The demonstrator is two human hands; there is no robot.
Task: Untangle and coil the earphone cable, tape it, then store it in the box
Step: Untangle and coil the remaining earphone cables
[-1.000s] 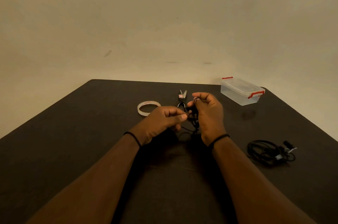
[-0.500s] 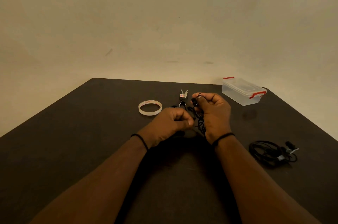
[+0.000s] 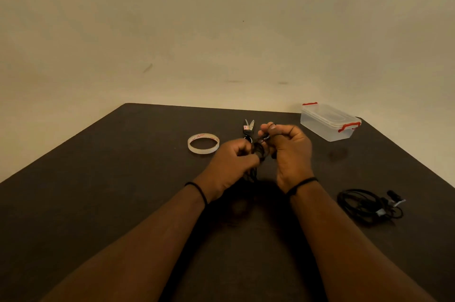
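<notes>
A tangled black earphone cable hangs between my two hands above the middle of the dark table. My left hand grips the bundle from the left with curled fingers. My right hand pinches strands near the top, its palm turned toward me. Loose ends of the cable dangle below the hands. A roll of clear tape lies flat to the left of my hands. The clear plastic box with red clips stands closed at the far right.
Small scissors lie just behind my hands. A second black cable bundle, with a small strip of tape on it, lies at the right near the table edge. A plain wall rises behind the table.
Both hands have risen a little off the table with the cable. My right hand has turned its palm more toward me and lifted strands higher.
</notes>
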